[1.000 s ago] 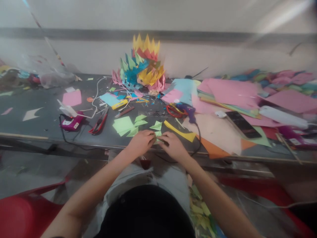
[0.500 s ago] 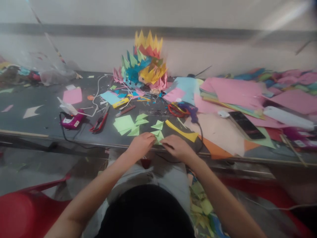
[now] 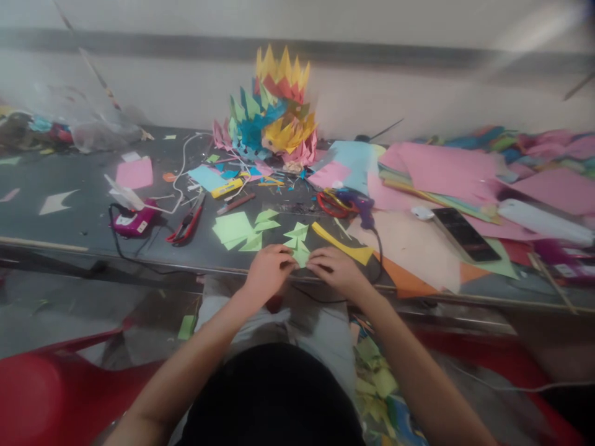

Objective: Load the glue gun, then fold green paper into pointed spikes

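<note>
Between my two hands, close to the table's front edge, is a folded piece of light green paper (image 3: 300,255). My left hand (image 3: 271,267) pinches its left side, fingers closed. On the right side, the fingertips of my right hand (image 3: 335,267) are closed on the same paper. Just behind it lies another folded green piece (image 3: 297,231). A stack of green paper squares (image 3: 232,229) and several folded green pieces (image 3: 266,220) rest to the left. A curved yellow paper strip (image 3: 343,246) lies beyond my right hand.
A spiky multicoloured paper model (image 3: 274,118) stands at the back. Red-handled pliers (image 3: 186,224) and a magenta device (image 3: 134,220) lie left. A purple glue gun (image 3: 365,210), red-handled scissors (image 3: 331,204), a phone (image 3: 466,234) and pink paper sheets (image 3: 450,170) are right. A red chair (image 3: 41,390) stands lower left.
Both hands stay at the green paper. The left hand's fingers have shifted slightly and more of the paper shows between the hands. The camera view has tilted a little.
</note>
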`<state>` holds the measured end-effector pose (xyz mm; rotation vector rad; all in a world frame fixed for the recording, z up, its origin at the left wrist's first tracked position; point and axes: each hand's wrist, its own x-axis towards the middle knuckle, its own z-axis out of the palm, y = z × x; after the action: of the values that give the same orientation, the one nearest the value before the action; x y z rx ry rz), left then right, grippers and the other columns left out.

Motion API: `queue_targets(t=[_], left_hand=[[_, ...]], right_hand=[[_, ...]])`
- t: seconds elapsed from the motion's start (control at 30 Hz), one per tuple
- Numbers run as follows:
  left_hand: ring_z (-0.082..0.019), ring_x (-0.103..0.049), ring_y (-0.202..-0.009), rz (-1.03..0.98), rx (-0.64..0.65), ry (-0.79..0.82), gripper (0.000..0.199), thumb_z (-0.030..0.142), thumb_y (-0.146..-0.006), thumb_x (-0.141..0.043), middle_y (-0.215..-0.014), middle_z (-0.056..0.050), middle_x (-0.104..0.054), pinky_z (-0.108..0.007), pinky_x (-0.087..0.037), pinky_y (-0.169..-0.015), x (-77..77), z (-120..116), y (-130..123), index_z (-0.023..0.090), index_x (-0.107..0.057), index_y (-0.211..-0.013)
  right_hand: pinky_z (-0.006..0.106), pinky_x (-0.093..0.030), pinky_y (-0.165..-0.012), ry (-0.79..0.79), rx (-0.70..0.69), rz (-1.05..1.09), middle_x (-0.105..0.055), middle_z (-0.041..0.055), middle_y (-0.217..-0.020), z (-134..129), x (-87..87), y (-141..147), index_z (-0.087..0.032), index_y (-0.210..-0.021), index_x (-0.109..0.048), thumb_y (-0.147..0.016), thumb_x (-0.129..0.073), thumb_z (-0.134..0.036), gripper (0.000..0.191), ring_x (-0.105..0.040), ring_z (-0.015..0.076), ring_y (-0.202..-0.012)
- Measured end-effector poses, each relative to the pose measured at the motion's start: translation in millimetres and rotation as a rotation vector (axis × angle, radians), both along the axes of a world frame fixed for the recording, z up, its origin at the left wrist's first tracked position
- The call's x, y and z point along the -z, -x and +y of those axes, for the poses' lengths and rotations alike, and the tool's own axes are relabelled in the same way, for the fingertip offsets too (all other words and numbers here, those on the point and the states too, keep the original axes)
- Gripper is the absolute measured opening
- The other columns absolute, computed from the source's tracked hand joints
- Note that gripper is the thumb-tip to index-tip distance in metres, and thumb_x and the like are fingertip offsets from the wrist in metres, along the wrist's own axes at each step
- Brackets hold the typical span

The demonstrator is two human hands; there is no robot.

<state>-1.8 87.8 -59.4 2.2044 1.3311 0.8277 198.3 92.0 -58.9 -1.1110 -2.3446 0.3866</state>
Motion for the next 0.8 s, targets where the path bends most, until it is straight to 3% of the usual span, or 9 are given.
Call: queue_targets(t=[0.17,0.47,0.63,0.8], left_hand=[[-0.019,-0.060,-0.092,-0.026,-0.012,0.017,0.009,0.021,-0.078,-0.063,-0.098,-0.004,-0.067,-0.035,-0.048,-0.086,2.5,0.3,0.0,0.020,-0.072,-0.077],[-0.019,-0.059,-0.092,0.001,-0.007,-0.023,0.011,0.018,-0.079,-0.061,-0.099,-0.005,-0.067,-0.034,-0.048,-0.085,2.1,-0.8,0.2,0.019,-0.071,-0.077],[-0.019,-0.057,-0.094,0.149,0.065,-0.170,0.014,0.017,-0.083,-0.055,-0.098,-0.003,-0.067,-0.035,-0.045,-0.084,3.7,-7.2,0.4,0.020,-0.068,-0.081],[-0.022,-0.054,-0.107,0.315,0.175,-0.329,0.025,0.023,-0.087,-0.046,-0.112,-0.008,-0.063,-0.037,-0.043,-0.088,4.9,-19.8,5.6,0.016,-0.062,-0.105]], right_hand=[[0.031,-0.045,-0.072,0.151,0.151,0.127,-0.066,0.0043,-0.081,-0.2,-2.7,10.9,-0.020,-0.073,-0.066,-0.081,-0.056,-0.026,0.014,-0.060,0.0176,-0.078],[0.028,-0.042,-0.066,0.163,0.245,0.173,-0.060,0.0025,-0.073,-0.6,-0.5,20.7,-0.019,-0.064,-0.059,-0.075,-0.057,-0.020,0.012,-0.056,0.0157,-0.071],[0.027,-0.041,-0.064,0.134,0.257,0.152,-0.058,0.0016,-0.070,0.2,2.2,23.1,-0.019,-0.062,-0.056,-0.073,-0.056,-0.015,0.011,-0.055,0.0151,-0.069],[0.027,-0.040,-0.062,0.112,0.270,0.082,-0.054,0.0013,-0.068,2.9,5.5,22.7,-0.019,-0.065,-0.054,-0.073,-0.061,-0.024,0.012,-0.052,0.0153,-0.067]])
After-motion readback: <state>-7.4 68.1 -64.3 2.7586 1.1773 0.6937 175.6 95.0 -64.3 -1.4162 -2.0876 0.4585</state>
